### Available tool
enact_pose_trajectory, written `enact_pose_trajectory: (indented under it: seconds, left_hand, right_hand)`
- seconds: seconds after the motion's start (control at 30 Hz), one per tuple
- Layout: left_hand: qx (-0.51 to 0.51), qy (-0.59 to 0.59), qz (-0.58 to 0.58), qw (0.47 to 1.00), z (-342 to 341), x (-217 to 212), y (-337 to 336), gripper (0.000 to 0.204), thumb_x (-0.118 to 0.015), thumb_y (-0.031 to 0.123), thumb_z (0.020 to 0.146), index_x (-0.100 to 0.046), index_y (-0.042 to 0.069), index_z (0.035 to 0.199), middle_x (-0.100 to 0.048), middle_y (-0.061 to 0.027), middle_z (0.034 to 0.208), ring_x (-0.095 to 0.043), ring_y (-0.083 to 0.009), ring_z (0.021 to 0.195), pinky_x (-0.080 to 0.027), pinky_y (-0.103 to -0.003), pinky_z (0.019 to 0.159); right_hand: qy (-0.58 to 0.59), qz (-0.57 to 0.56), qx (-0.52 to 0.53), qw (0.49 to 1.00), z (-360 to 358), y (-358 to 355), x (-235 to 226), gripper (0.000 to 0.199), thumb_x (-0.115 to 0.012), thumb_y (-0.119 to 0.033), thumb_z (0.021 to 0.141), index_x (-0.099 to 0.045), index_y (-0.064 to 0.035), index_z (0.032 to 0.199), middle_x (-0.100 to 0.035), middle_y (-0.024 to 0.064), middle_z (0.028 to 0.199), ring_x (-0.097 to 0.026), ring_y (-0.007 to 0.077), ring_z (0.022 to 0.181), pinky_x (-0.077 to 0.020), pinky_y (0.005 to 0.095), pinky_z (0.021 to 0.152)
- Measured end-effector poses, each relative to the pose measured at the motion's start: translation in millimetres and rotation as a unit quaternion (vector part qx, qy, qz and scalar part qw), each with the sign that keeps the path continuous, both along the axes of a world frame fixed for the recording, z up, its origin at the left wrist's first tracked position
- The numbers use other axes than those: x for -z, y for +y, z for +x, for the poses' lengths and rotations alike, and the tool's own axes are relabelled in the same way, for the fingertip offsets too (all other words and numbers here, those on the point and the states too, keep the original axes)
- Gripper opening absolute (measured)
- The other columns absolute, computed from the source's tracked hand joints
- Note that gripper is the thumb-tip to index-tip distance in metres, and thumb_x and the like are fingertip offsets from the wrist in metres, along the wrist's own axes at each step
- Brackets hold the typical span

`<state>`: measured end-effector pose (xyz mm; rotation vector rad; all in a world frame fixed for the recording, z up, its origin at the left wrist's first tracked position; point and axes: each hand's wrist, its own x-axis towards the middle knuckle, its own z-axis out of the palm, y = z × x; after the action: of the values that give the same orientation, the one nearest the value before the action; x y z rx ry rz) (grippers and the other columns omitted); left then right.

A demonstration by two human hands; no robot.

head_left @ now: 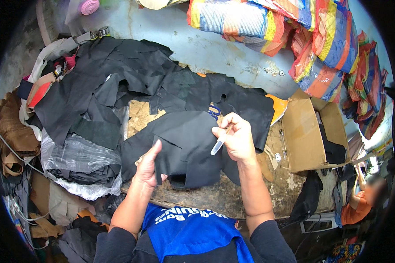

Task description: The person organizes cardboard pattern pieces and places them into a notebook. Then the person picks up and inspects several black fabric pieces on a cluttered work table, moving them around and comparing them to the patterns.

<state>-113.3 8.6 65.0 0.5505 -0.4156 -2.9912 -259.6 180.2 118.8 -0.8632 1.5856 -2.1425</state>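
A large piece of black sheet material (193,136), like leather or its imitation, lies in front of me with a slit in its upper face. My left hand (150,164) grips its near left edge, thumb on top and fingertips showing below. Over the right part of the sheet, my right hand (239,138) pinches a slim pen (218,143) with a whitish see-through end pointing down and left. Just beyond the sheet lie blue-handled scissors (213,112), their blades hidden.
Black offcuts (136,65) are heaped along the back and left of the worn wooden table (232,193). An open cardboard box (305,136) stands at right, below hanging striped sacks (232,22). Plastic-wrapped black pieces (81,153) lie left. A person in orange (355,208) is at far right.
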Motion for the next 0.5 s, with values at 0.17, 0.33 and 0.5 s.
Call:
enact_pose_trajectory:
  seconds: [0.17, 0.33, 0.5]
  left_hand:
    - [-0.100, 0.015, -0.149, 0.984, -9, 4, 8, 0.045, -0.063, 0.009, 0.084, -0.045, 0.000, 0.124, -0.054, -0.0146, 0.121, -0.054, -0.0289, 0.111, -0.047, -0.043, 0.093]
    - [-0.105, 0.011, -0.076, 0.991, -13, 18, -20, 0.046, -0.056, 0.028, 0.089, -0.046, 0.002, 0.126, -0.052, -0.0143, 0.126, -0.052, -0.0299, 0.114, -0.040, -0.047, 0.098]
    - [-0.122, 0.011, -0.033, 0.992, -11, 41, -43, 0.046, -0.058, 0.029, 0.088, -0.047, 0.002, 0.124, -0.054, -0.0133, 0.125, -0.052, -0.0296, 0.114, -0.039, -0.048, 0.098]
  right_hand:
    - [-0.001, 0.021, 0.009, 1.000, 11, -2, 19, 0.026, -0.068, 0.006, 0.074, -0.054, -0.0008, 0.096, -0.054, 0.0001, 0.077, -0.052, 0.0053, 0.064, -0.0449, 0.0181, 0.061]
    - [-0.033, 0.203, -0.076, 0.976, 44, 15, 71, 0.035, -0.073, 0.002, 0.071, -0.052, -0.0001, 0.099, -0.055, -0.0021, 0.079, -0.053, 0.0036, 0.069, -0.0460, 0.0194, 0.063]
    - [-0.145, 0.239, -0.135, 0.951, 62, 20, 96, 0.026, -0.069, 0.002, 0.074, -0.053, -0.0005, 0.094, -0.057, -0.0004, 0.078, -0.056, 0.0058, 0.072, -0.0473, 0.0209, 0.066]
